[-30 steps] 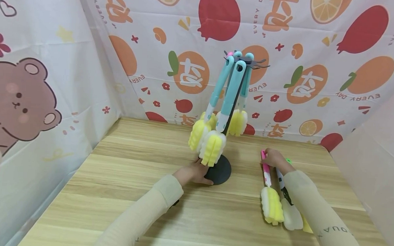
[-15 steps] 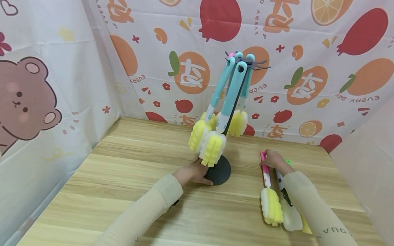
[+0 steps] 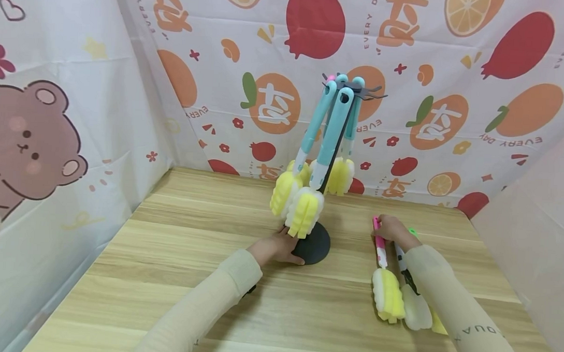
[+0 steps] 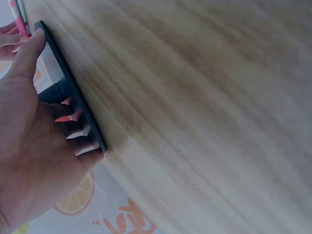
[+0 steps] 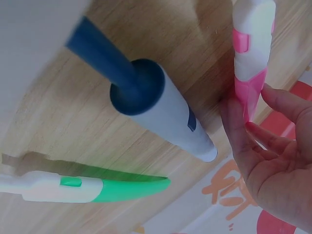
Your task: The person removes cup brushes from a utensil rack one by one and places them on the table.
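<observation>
A dark rack stands upright with several sponge brushes [image 3: 331,136] hung by their handles around its top. My left hand [image 3: 279,247] rests on its round black base [image 3: 318,250]; in the left wrist view the fingers spread across the base [image 4: 73,92] beside the stem, thumb at the rim. My right hand [image 3: 392,228] pinches the pink handle end of a sponge brush [image 3: 388,296], whose yellow-and-white head lies on the table. The right wrist view shows thumb and fingers on the pink handle [image 5: 251,92].
To the right of the pink brush lie a grey-white brush [image 3: 416,307] with a dark neck and a green-ended brush [image 5: 68,187], partly under my right sleeve [image 3: 450,290]. A printed cloth [image 3: 190,141] backs the wooden table [image 3: 182,234].
</observation>
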Demonstrator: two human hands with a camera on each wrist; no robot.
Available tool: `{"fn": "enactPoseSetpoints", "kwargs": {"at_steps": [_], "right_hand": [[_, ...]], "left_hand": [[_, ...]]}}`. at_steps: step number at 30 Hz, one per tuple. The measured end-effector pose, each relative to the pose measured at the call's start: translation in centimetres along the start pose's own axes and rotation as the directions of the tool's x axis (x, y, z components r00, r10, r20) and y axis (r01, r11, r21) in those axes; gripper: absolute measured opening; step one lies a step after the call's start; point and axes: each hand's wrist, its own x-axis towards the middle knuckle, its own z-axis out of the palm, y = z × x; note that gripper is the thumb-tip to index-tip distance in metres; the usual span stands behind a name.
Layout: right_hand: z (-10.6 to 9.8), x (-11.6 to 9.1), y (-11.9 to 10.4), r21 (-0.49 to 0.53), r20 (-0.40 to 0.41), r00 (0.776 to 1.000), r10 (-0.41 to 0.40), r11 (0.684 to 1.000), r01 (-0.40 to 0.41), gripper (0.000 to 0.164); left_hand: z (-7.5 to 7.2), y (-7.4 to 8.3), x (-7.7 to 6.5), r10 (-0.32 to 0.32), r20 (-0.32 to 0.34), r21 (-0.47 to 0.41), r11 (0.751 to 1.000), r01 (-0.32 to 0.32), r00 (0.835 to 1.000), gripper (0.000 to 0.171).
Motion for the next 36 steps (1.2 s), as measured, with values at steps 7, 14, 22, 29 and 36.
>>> {"fn": "enactPoseSetpoints", "kwargs": {"at_steps": [7, 14, 22, 29, 36], "right_hand": [[-0.1, -0.3, 0.0, -0.004, 0.009, 1.0, 0.003, 1.0, -0.003, 0.057], [-0.9, -1.1, -0.6, -0.056, -0.124, 0.989, -0.084, 0.995, 0.078, 0.05], [-3.0, -2.3, -3.6, 0.066, -0.439, 0.845, -0.307, 0.926, 0.371, 0.038], [-5.9, -6.0, -9.7, 0.139, -0.67, 0.663, -0.333, 0.822, 0.553, 0.033], [-7.7, -10.8, -15.1, 0.133, -0.792, 0.498, -0.352, 0.696, 0.705, 0.036]], "left_hand": [[-0.1, 0.0, -0.1, 0.0, 0.011, 0.005, 1.0, 0.0, 1.0, 0.092], [-0.1, 0.1, -0.1, -0.003, 0.009, 0.009, 1.0, 0.003, 1.0, 0.091], [-0.1, 0.4, -0.1, -0.028, 0.006, 0.047, 0.998, 0.028, 1.0, 0.089], [0.5, 0.8, 0.2, -0.062, -0.007, 0.062, 0.996, 0.062, 0.998, 0.087], [1.1, 1.6, 0.3, -0.139, -0.06, -0.002, 0.99, 0.139, 0.988, 0.086]]}}
